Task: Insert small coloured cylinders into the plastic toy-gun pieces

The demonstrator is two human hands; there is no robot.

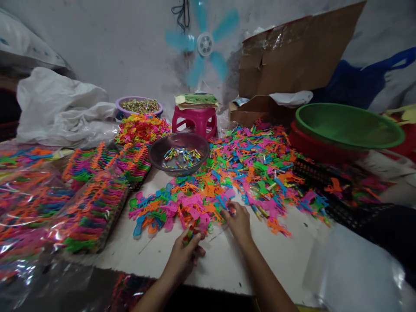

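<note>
My left hand (186,250) is above the white tabletop near its front edge, fingers closed round a small green plastic toy gun (190,234), mostly hidden by the fingers. My right hand (238,221) reaches the front edge of a pile of bright plastic toy guns (195,203). Its thumb and fingers are bent together there, and what lies between them is too small to make out. The pile mixes pink, orange, blue and green pieces. Behind it a dark bowl (156,162) holds small striped tubes (182,157).
Bagged rows of toys (97,203) line the left side. At the back are a purple basin (118,104), a pink stool (195,119), a spinning fan (205,44) and a cardboard box (292,56). A green basin (351,125) and clear plastic bags (360,268) lie to the right.
</note>
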